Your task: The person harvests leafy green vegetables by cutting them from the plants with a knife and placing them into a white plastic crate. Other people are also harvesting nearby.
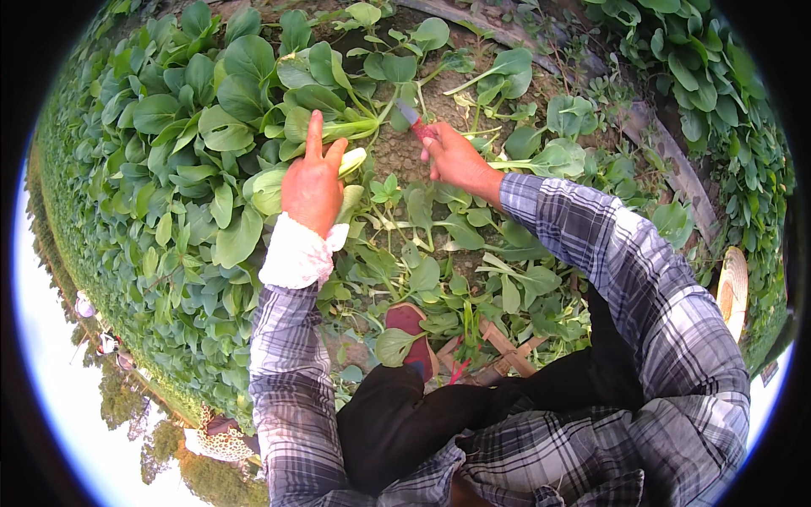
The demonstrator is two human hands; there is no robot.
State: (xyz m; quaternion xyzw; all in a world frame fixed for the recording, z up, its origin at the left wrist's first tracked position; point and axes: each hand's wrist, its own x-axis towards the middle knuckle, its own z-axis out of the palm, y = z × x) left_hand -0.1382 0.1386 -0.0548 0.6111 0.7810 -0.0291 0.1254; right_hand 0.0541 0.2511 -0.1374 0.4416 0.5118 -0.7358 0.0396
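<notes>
My right hand [456,155] grips a small knife [408,114] by its red handle. The blade points up and left, close to the base of a pak choi plant [355,128]. Beside it, my left hand [315,184] has its index finger stretched over that plant's leaves. A pak choi head [353,161] with a pale stalk end passes under my left palm, where the curled fingers are hidden.
Dense leafy greens [184,127] fill the left side. Loose leaves [557,158] lie on bare soil [396,155] to the right. My shoe [408,336] is beside crossed wooden slats [504,348]. A straw hat [733,291] shows at far right; another person [222,437] is lower left.
</notes>
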